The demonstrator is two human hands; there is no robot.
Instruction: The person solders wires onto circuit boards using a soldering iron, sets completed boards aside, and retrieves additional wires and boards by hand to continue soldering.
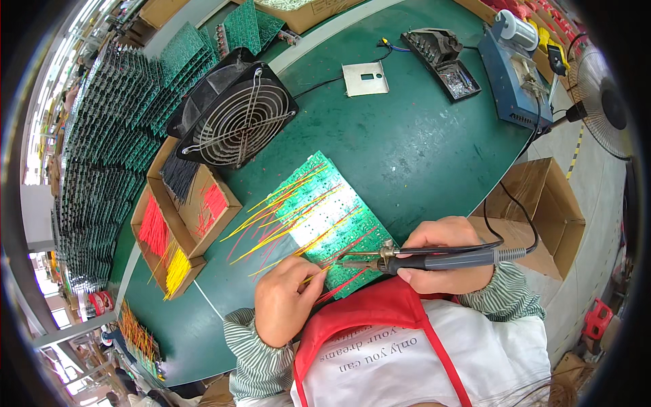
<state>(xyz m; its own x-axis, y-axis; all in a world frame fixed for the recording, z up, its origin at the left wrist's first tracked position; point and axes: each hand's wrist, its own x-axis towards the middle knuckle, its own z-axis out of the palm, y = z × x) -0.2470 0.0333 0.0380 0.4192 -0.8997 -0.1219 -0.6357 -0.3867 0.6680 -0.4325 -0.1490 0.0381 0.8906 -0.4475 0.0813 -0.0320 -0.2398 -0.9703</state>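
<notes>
In front of me lies a green circuit board [359,234], with rows of red and yellow wires [298,217] sticking out over its left side. My right hand [451,254] grips a soldering iron [444,262] that has a thin metal solder guide along its top. The iron's tip reaches the board's near part. At the board's near left edge, my left hand [288,298] pinches a thin yellow wire [314,277] between thumb and fingers, close to the iron's tip. The wire's far end and the exact joint are too small to make out.
A cardboard tray [234,203] of red, yellow and black wires sits left, below a black fan [241,119]. Stacked circuit boards [102,142] line the far left. Farther right are a metal plate [366,79], a black holder [444,61], a blue solder feeder [512,78] and a cardboard box [542,203].
</notes>
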